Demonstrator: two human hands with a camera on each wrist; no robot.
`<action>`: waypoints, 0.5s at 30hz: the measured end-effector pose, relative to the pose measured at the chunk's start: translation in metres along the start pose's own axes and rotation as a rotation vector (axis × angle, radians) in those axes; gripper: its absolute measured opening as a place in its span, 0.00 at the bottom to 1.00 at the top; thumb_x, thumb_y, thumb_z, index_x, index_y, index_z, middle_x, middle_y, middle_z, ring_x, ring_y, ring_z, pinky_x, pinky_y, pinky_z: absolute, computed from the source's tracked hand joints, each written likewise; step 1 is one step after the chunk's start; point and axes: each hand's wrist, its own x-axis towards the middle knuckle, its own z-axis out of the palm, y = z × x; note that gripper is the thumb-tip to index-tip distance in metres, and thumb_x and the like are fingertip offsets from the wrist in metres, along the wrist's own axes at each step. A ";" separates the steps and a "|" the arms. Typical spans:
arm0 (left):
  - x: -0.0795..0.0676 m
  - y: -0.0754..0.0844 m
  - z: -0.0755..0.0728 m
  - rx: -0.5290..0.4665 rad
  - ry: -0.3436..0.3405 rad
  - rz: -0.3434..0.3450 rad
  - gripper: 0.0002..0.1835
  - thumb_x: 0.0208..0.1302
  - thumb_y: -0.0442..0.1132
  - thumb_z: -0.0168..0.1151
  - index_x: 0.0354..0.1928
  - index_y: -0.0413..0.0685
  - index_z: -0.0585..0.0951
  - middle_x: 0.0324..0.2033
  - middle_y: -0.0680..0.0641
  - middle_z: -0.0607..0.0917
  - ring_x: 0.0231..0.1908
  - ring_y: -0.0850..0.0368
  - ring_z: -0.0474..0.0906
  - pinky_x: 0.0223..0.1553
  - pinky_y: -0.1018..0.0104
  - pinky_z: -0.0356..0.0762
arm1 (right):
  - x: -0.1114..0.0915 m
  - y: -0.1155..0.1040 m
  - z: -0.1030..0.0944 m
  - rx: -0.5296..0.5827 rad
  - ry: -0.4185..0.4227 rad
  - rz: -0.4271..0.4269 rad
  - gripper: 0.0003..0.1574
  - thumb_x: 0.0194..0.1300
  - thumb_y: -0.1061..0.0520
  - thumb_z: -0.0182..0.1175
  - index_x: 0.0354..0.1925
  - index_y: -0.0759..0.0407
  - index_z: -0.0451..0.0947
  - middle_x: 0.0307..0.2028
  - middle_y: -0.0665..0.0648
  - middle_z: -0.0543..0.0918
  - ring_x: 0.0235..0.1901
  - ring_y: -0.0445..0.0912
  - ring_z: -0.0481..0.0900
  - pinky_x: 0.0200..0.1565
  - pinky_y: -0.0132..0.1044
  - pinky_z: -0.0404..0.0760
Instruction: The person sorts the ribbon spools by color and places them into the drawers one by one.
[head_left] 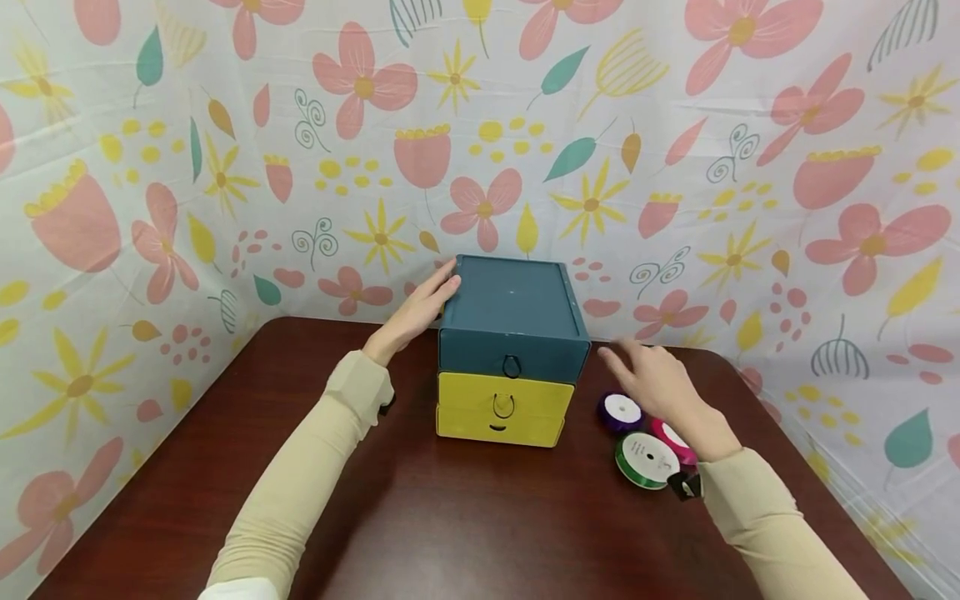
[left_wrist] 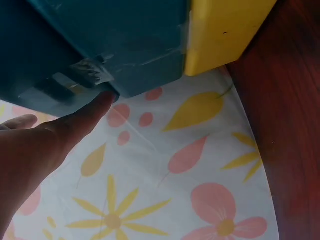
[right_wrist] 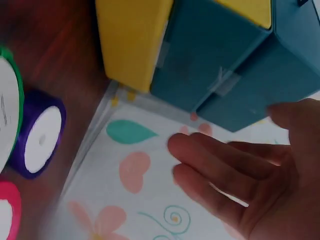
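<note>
Drawer box [head_left: 480,350], tape [right_wrist: 226,82] only in wrist views; left fingers [left_wrist: 89,117] straight, right fingers [right_wrist: 215,165] parted.

The upper box [head_left: 513,296] is showing dark teal, the lower drawer [head_left: 498,419] bright yellow. The purple spool [head_left: 621,410], pink spool [head_left: 675,440] and green spool [head_left: 645,468] are displaying white faces within coloured rims. The counter [head_left: 480,533] is showing reddish brown; the sleeves [head_left: 311,487] are appearing beige. The backdrop cloth [head_left: 525,125] is bearing florals — pink, yellow and teal on white.

Reddish-brown table [head_left: 465,525], blue-and-yellow drawer box [head_left: 487,354], purple spool [head_left: 621,412], green spool [head_left: 643,461], pink spool [head_left: 674,440]
</note>
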 end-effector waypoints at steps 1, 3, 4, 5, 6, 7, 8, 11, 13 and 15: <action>0.000 -0.001 0.000 0.003 -0.002 0.000 0.35 0.75 0.60 0.38 0.77 0.62 0.45 0.77 0.58 0.45 0.77 0.54 0.42 0.73 0.46 0.50 | -0.001 -0.001 0.001 0.023 -0.039 -0.005 0.29 0.73 0.40 0.48 0.54 0.62 0.77 0.21 0.52 0.81 0.24 0.48 0.82 0.35 0.48 0.80; 0.001 -0.002 0.002 0.010 0.001 -0.004 0.34 0.75 0.60 0.38 0.77 0.62 0.45 0.77 0.57 0.45 0.77 0.53 0.42 0.73 0.46 0.50 | -0.003 -0.004 0.002 0.073 -0.127 -0.012 0.26 0.73 0.42 0.50 0.49 0.62 0.80 0.20 0.51 0.81 0.19 0.44 0.80 0.32 0.41 0.79; 0.001 -0.003 0.002 0.006 0.002 -0.008 0.34 0.75 0.60 0.38 0.77 0.62 0.46 0.77 0.57 0.45 0.77 0.53 0.43 0.73 0.45 0.51 | -0.004 -0.006 0.002 0.102 -0.174 -0.014 0.26 0.73 0.42 0.50 0.48 0.62 0.80 0.19 0.49 0.80 0.16 0.42 0.78 0.31 0.37 0.78; 0.002 -0.003 0.002 0.007 0.004 -0.008 0.34 0.75 0.59 0.38 0.77 0.62 0.46 0.77 0.56 0.45 0.77 0.53 0.43 0.73 0.45 0.50 | -0.006 -0.007 0.003 0.133 -0.216 -0.013 0.25 0.72 0.43 0.51 0.47 0.62 0.81 0.19 0.49 0.80 0.14 0.41 0.77 0.30 0.35 0.77; 0.002 -0.004 0.003 0.006 0.006 -0.011 0.34 0.75 0.60 0.38 0.77 0.62 0.47 0.77 0.56 0.45 0.76 0.52 0.43 0.72 0.45 0.51 | -0.008 -0.009 0.003 0.166 -0.247 -0.017 0.23 0.72 0.44 0.52 0.45 0.62 0.81 0.21 0.49 0.81 0.13 0.41 0.77 0.30 0.32 0.78; 0.002 -0.004 0.003 0.008 0.009 -0.014 0.34 0.75 0.60 0.38 0.77 0.62 0.47 0.77 0.55 0.45 0.76 0.52 0.44 0.72 0.45 0.52 | -0.010 -0.012 0.004 0.189 -0.267 -0.023 0.22 0.72 0.45 0.53 0.44 0.62 0.81 0.21 0.49 0.81 0.12 0.42 0.77 0.29 0.31 0.78; 0.002 -0.005 0.004 0.012 0.013 -0.016 0.34 0.75 0.60 0.38 0.77 0.62 0.47 0.77 0.55 0.45 0.76 0.51 0.44 0.72 0.45 0.52 | -0.012 -0.014 0.005 0.212 -0.278 -0.031 0.21 0.71 0.46 0.54 0.43 0.62 0.82 0.21 0.49 0.81 0.11 0.42 0.77 0.29 0.30 0.78; 0.003 -0.007 0.006 0.027 0.014 -0.019 0.33 0.75 0.60 0.37 0.77 0.63 0.47 0.77 0.54 0.45 0.76 0.52 0.44 0.73 0.46 0.49 | -0.018 -0.023 0.007 0.297 -0.294 -0.069 0.16 0.71 0.50 0.55 0.41 0.61 0.82 0.21 0.48 0.81 0.09 0.44 0.76 0.26 0.30 0.78; 0.003 -0.008 0.006 0.033 0.011 -0.018 0.33 0.75 0.60 0.36 0.77 0.63 0.46 0.77 0.55 0.45 0.76 0.52 0.44 0.73 0.47 0.48 | -0.022 -0.030 0.008 0.361 -0.307 -0.108 0.14 0.71 0.51 0.56 0.40 0.60 0.82 0.20 0.48 0.81 0.09 0.44 0.75 0.24 0.31 0.79; 0.003 -0.008 0.007 0.028 0.006 -0.017 0.33 0.75 0.60 0.35 0.77 0.63 0.45 0.77 0.55 0.44 0.76 0.52 0.44 0.74 0.47 0.46 | -0.024 -0.039 0.009 0.424 -0.331 -0.146 0.13 0.71 0.52 0.56 0.38 0.59 0.83 0.19 0.48 0.81 0.08 0.44 0.74 0.22 0.33 0.79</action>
